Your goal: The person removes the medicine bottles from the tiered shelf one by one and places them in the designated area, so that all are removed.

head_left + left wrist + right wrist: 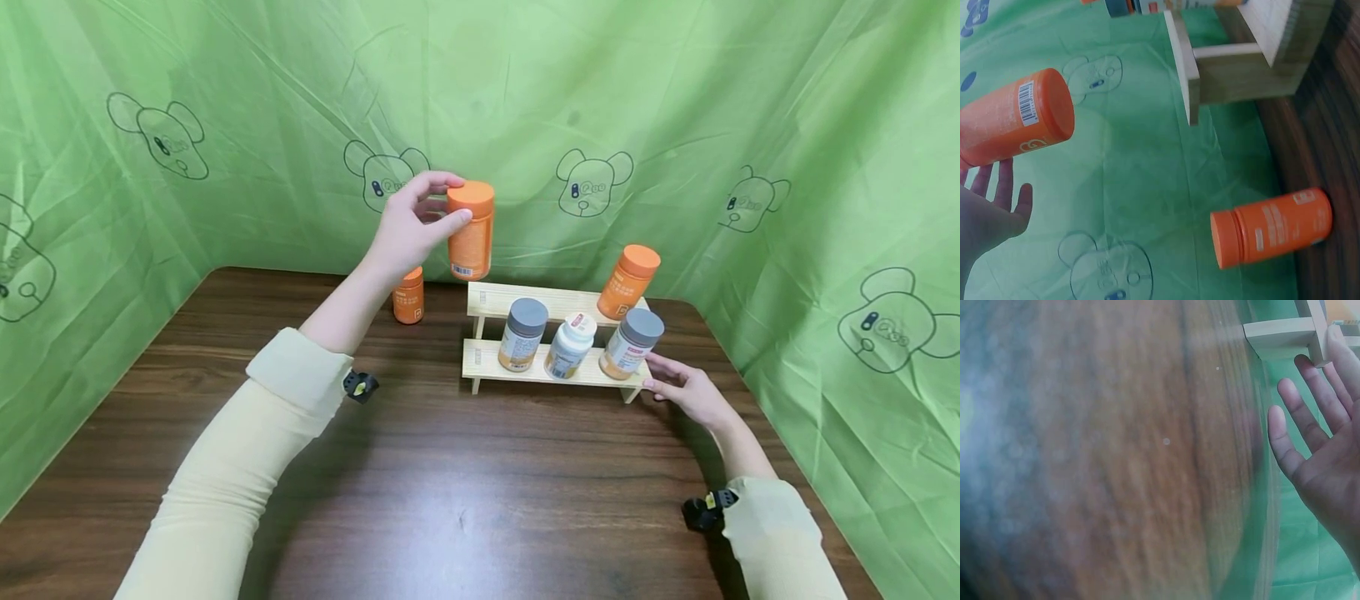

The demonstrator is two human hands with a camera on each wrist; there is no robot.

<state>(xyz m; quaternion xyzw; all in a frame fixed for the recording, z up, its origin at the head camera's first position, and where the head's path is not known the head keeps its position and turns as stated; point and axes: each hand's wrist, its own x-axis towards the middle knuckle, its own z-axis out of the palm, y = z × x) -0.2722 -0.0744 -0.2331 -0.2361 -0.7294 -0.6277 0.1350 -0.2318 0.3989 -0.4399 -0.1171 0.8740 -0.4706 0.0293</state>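
My left hand (pixel 408 225) grips an orange bottle (pixel 470 242) by its upper part, thumb in front. The bottle hangs upright above the left end of a two-tier wooden rack (pixel 483 354), apart from it; its barcode and base show in the left wrist view. At the rack's right end, my right hand (pixel 693 396) pinches the lower board between thumb and finger, the other fingers spread. Another orange bottle (pixel 628 283) stands at the right of the upper tier. The lower tier bears two grey-capped bottles (pixel 522 335) (pixel 632 343) with a white-capped bottle (pixel 572 346) between them.
A further orange bottle (pixel 408 297) stands on the brown wooden table (pixel 420 467), left of the rack and behind the left forearm. Green curtain (pixel 517 100) with printed bear heads surrounds the table at the back and both sides.
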